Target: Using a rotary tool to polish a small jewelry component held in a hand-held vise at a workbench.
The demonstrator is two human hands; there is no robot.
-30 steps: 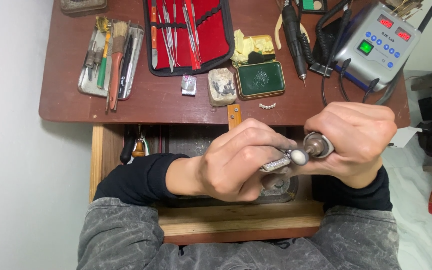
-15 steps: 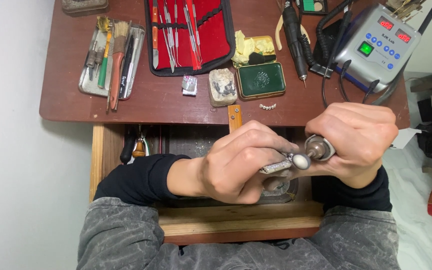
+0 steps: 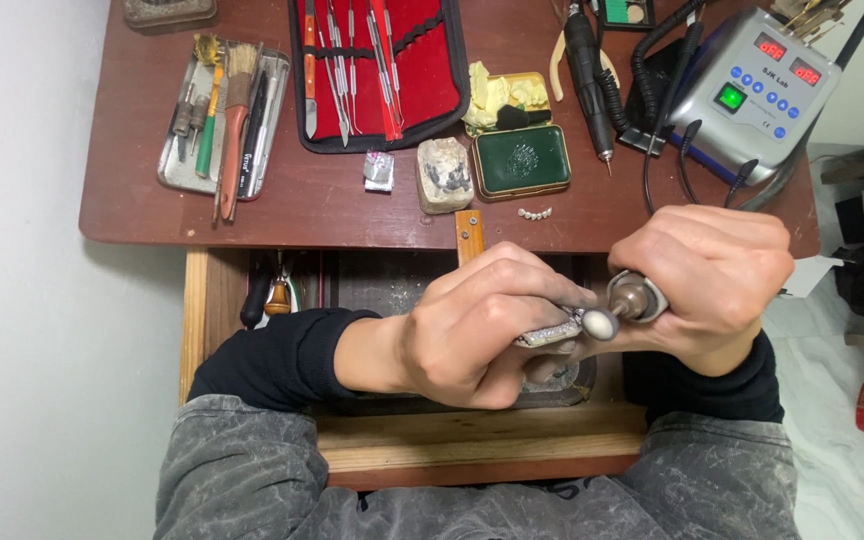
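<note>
While pinched in the left hand (image 3: 472, 335), a small silvery workpiece (image 3: 552, 333) meets the rounded tip of a rotary handpiece (image 3: 624, 305) over an open drawer (image 3: 392, 285), red tool roll (image 3: 377, 65) with instruments on the worktop (image 3: 282, 205), metal tray (image 3: 177, 160) with brushes, right hand (image 3: 717, 280) grip closed round the handpiece.

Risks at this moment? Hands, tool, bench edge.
1. The right hand holds a metal rotary handpiece whose rounded polishing tip sits against the small silvery piece pinched in the left hand; a slip could catch the left fingertips.
2. The small white row of teeth lies near the brown table's front edge; a knock might send it into the open drawer.
</note>
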